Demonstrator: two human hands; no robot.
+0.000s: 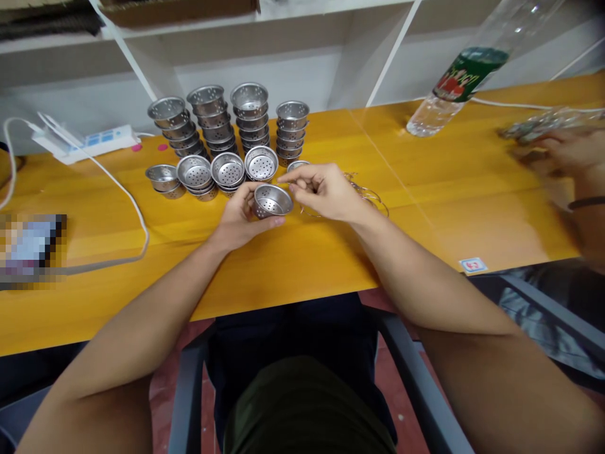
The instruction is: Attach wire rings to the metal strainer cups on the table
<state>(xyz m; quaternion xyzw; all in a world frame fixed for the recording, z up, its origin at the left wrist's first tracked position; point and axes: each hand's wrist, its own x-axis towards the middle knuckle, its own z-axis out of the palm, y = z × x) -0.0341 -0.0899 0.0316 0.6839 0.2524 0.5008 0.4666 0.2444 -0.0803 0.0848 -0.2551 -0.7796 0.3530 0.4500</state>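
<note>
My left hand (243,217) is wrapped round a small perforated metal cup (273,202), which tilts so that its holed bottom faces me. At the cup's upper right rim, my right hand (326,189) is closed in a pinch; what sits between its fingertips is too small to make out. Thin wire loops (366,195) lie on the table just right of and behind my right hand. Beyond both hands stand stacks of the same perforated cups (227,169), low ones in front and taller stacks (249,104) behind. Another cup (299,165) is partly hidden behind my right hand.
A plastic bottle (454,88) with a green label stands at the back right. A power strip (94,144) with white cables and a pixelated phone-like device (33,246) lie on the left. At the far right, another person's hand (574,151) is by a clear bag (543,123).
</note>
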